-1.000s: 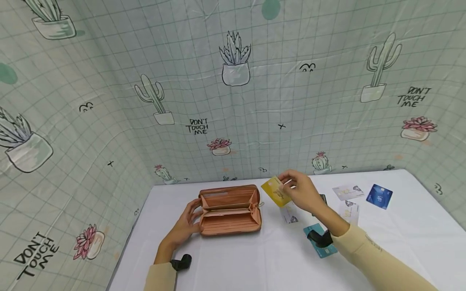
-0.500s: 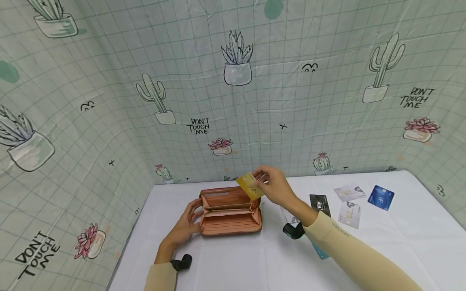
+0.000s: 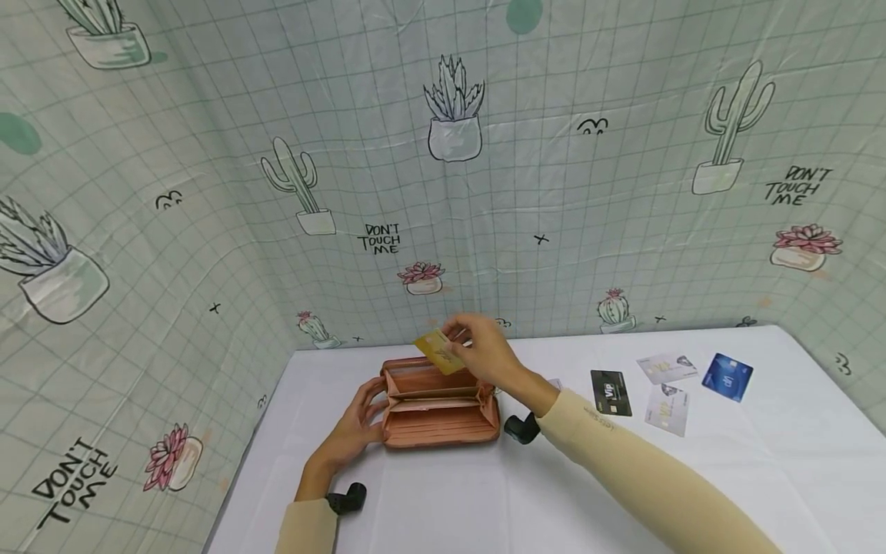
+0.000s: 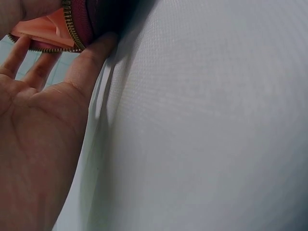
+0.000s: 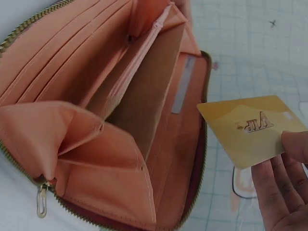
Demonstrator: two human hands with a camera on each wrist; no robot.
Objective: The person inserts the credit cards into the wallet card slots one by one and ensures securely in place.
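Observation:
A zippered wallet (image 3: 443, 438) in orange-brown lies spread apart on the table, its card slots and middle divider showing. My left hand (image 3: 349, 427) holds its left end, thumb at the near corner and fingers along the side; the left wrist view shows the fingers at the brass zipper (image 4: 74, 24). Above the wallet's far half, my right hand (image 3: 481, 350) pinches a gold VIP card (image 3: 438, 351) between thumb and fingers. In the right wrist view the gold card (image 5: 250, 127) is tilted just outside the wallet's far edge, apart from the slots.
On the right of the white table (image 3: 429, 508) lie a black VIP card (image 3: 611, 393), a silver card (image 3: 667, 368), another silver card (image 3: 667, 409) and a blue card (image 3: 727, 377). My right forearm (image 3: 623, 462) covers part of the table. A patterned cloth (image 3: 512, 192) hangs behind.
My right hand has carried the gold card leftward from beside the wallet to above its far half. The black card has come into full view. My left hand stays on the wallet.

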